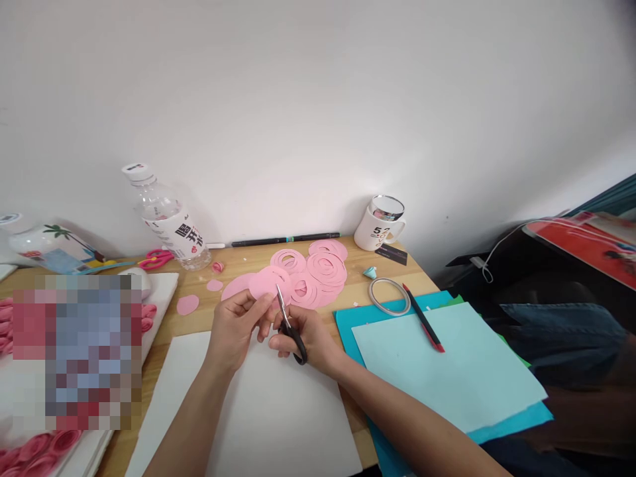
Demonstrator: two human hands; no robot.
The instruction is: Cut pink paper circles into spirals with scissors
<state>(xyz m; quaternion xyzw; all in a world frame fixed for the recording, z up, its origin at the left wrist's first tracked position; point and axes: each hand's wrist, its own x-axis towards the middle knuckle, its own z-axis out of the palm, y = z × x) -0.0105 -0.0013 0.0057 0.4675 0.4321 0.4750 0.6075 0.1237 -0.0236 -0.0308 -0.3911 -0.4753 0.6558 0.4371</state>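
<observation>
My left hand (238, 324) pinches a pink paper disc (265, 281) by its near edge, above a large white sheet (268, 411). In my right hand (305, 334) are black-handled scissors (284, 308), their blades pointing up at the disc and lying across its right part. A curved slit shows near the top of the disc. Right behind it lies a pile of pink paper spirals (325, 268), cut in rings. More pink paper sits partly hidden behind my left fingers. Two small pink paper scraps (187, 305) rest farther left on the wooden table (238, 258).
A plastic bottle (171, 225), pink scissors (156, 258) and a black pen (285, 239) stand or lie along the wall. To the right are a white mug (380, 225), a tape roll (390, 296), a red-black pen (424, 319) and light blue paper (447, 371). Rolled pink paper flowers (37, 457) fill the left.
</observation>
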